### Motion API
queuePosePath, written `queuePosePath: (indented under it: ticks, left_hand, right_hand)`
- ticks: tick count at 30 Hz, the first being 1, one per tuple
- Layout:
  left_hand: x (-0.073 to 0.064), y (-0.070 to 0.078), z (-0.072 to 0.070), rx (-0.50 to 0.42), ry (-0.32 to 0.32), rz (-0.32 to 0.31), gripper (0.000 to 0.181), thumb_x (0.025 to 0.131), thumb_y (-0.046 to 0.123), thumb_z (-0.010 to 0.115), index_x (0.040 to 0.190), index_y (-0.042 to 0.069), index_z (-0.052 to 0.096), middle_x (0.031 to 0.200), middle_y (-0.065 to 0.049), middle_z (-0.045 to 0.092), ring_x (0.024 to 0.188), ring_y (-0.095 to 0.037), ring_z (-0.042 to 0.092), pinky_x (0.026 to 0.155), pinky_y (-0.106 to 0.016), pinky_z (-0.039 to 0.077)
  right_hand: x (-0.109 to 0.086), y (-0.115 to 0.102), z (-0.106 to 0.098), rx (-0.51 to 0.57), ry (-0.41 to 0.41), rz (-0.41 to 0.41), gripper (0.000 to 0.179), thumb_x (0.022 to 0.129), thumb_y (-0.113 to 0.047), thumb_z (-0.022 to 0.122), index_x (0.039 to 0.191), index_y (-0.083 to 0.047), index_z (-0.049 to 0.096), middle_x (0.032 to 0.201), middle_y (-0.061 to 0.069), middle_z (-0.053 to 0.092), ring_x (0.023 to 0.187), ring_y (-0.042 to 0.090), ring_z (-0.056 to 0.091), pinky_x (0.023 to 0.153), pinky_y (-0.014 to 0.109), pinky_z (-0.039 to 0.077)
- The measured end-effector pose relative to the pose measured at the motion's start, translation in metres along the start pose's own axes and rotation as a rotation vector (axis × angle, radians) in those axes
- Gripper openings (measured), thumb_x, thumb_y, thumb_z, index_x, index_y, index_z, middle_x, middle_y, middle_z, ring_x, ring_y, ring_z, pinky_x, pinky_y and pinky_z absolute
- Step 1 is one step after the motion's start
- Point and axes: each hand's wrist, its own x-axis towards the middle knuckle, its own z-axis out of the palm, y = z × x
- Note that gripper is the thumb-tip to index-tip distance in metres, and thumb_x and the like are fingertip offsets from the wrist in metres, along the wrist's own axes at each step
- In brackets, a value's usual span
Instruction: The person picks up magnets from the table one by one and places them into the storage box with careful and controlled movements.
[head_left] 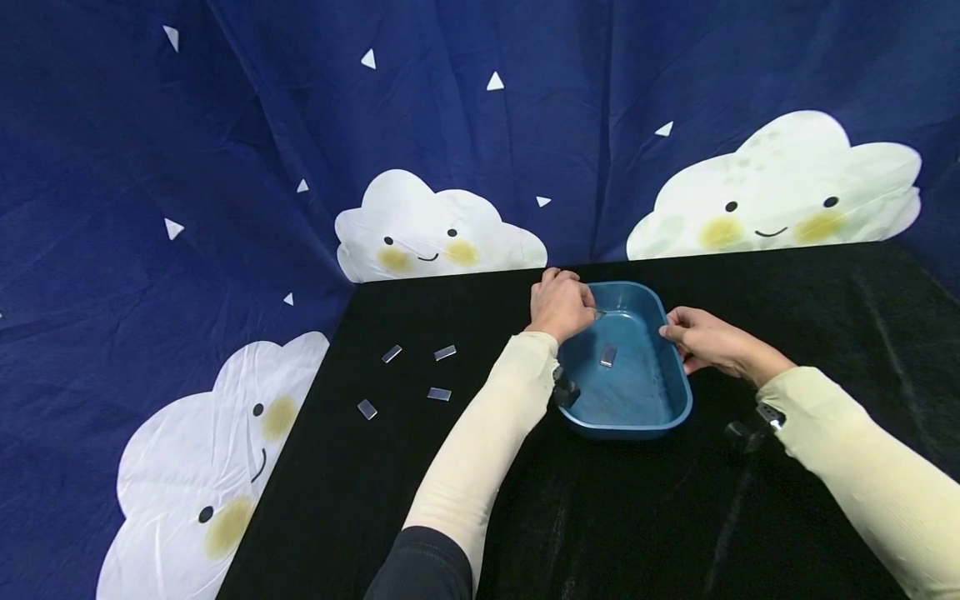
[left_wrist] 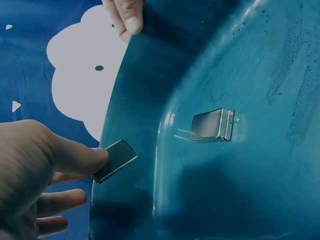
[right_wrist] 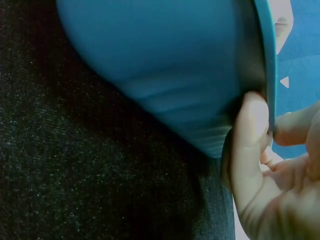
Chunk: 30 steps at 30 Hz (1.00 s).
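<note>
My left hand (head_left: pixel 561 305) pinches a small, flat, silver rectangular block (left_wrist: pixel 116 160) between thumb and finger, just inside the far left wall of a blue plastic tray (head_left: pixel 630 412). More silver blocks (left_wrist: pixel 212 125), apparently stacked flat, lie on the tray floor; how many the stack holds is hard to tell. At the tray's right side, my right hand (head_left: pixel 708 340) grips the rim, its thumb (right_wrist: pixel 252 117) on one face of the wall and fingers on the other. Whether the tray sits fully flat is unclear.
Several loose silver blocks (head_left: pixel 439 394) lie spread out on the black table (head_left: pixel 300 508), left of the tray. Behind the table hangs a dark blue curtain (head_left: pixel 465 125) printed with smiling clouds and small white triangles.
</note>
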Motion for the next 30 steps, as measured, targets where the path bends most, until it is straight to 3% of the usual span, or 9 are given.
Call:
queuePosePath:
  ticks: [8, 19, 30]
  left_hand:
    - [0.0004, 0.0001, 0.0019, 0.004, -0.041, -0.017, 0.013, 0.091, 0.03, 0.065, 0.088, 0.029, 0.079, 0.138, 0.007, 0.061, 0.14, -0.018, 0.039, 0.107, -0.038, 0.041]
    - [0.0024, -0.0003, 0.0021, 0.022, -0.025, -0.036, 0.015, 0.093, 0.035, 0.063, 0.088, 0.03, 0.077, 0.134, 0.008, 0.062, 0.136, -0.018, 0.042, 0.104, -0.037, 0.043]
    - [0.0004, 0.0008, 0.0, -0.021, -0.006, -0.038, 0.017, 0.093, 0.035, 0.064, 0.085, 0.027, 0.077, 0.123, 0.009, 0.067, 0.133, -0.018, 0.044, 0.102, -0.038, 0.044]
  right_hand:
    - [-0.0018, -0.0012, 0.0001, 0.006, -0.005, -0.007, 0.027, 0.104, -0.022, 0.038, 0.123, -0.002, 0.036, 0.093, 0.005, 0.051, 0.074, 0.016, 0.059, 0.065, 0.029, 0.056]
    - [-0.0012, -0.0013, -0.0006, 0.008, -0.004, -0.001, 0.026, 0.104, -0.022, 0.038, 0.122, -0.003, 0.036, 0.094, 0.006, 0.051, 0.077, 0.017, 0.059, 0.066, 0.029, 0.056]
    - [0.0012, -0.0008, -0.0007, 0.003, -0.01, 0.009, 0.026, 0.105, -0.023, 0.037, 0.123, -0.004, 0.036, 0.095, 0.005, 0.052, 0.077, 0.016, 0.059, 0.066, 0.028, 0.056]
